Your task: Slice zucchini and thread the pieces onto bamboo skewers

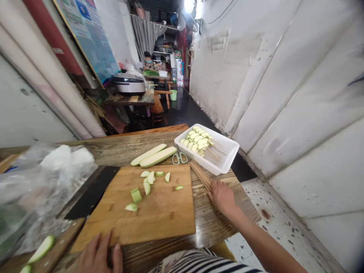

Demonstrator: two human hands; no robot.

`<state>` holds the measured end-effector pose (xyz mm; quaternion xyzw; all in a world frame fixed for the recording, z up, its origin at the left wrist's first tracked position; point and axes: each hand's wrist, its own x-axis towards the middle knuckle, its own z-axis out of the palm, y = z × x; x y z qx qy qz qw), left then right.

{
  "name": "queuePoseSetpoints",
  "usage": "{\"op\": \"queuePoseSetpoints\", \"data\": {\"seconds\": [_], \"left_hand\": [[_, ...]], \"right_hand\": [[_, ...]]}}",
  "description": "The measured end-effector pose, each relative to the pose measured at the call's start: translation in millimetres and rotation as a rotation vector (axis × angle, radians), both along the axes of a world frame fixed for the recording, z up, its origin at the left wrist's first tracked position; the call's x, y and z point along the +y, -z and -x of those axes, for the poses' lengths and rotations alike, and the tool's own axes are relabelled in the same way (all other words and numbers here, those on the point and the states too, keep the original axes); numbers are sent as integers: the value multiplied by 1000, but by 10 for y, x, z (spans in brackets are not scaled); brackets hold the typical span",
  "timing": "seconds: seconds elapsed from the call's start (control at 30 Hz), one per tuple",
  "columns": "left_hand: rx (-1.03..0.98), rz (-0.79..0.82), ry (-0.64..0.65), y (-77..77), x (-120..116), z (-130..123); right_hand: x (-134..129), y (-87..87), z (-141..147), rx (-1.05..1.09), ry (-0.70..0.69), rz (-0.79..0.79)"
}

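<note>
My right hand [223,195] has its fingers around the near end of a bundle of wooden skewers [200,175], which lies on the table right of the cutting board. My left hand [99,254] rests at the board's near edge, fingers apart, holding nothing. On the wooden cutting board [167,216] are several cut pale-green zucchini pieces [146,187]. Two long zucchini halves [158,157] lie behind the board. A white tray [229,161] at the back right holds several skewers threaded with zucchini slices [198,139].
A dark-bladed cleaver [92,191] lies along the board's left side. Plastic bags [42,189] crowd the table's left. Scissors [179,158] with pale handles sit by the tray. More zucchini [42,248] lies at the lower left. A wall [284,94] runs along the right.
</note>
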<state>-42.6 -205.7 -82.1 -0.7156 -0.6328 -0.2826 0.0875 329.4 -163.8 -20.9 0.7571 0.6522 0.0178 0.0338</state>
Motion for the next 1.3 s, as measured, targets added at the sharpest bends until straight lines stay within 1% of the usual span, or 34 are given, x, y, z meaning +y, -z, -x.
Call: {"op": "queuePoseSetpoints", "data": {"seconds": [0.17,0.27,0.33,0.43,0.53,0.6,0.73,0.83,0.97,1.07,1.2,1.3], "left_hand": [[-54,58,-73,-149,-51,-120],[-97,59,-96,-225,-44,-149],[-106,54,-81,-295,-3,-173],[-92,49,-12,-422,131,-250],[-59,69,92,-529,340,-383],[-24,86,112,-574,500,-492],[64,122,28,-619,805,-701],[109,162,-22,-635,981,-807],[91,219,-34,-655,1165,-880],[77,284,-51,-671,1300,-924],[128,387,-87,-690,1412,-977],[167,384,-107,-710,1382,-965]], "right_hand": [[-37,45,-42,33,-83,-52],[-12,95,-66,56,-83,-47],[3,115,-85,68,-71,-33],[14,113,-123,82,-68,-10],[16,79,-154,89,-70,4],[18,52,-153,97,-69,7],[31,32,-88,117,-79,10],[55,51,-37,122,-78,22],[102,70,-36,135,-68,50],[126,54,-60,144,-57,70],[105,6,-26,142,-43,64],[70,-3,59,146,-79,72]]}}
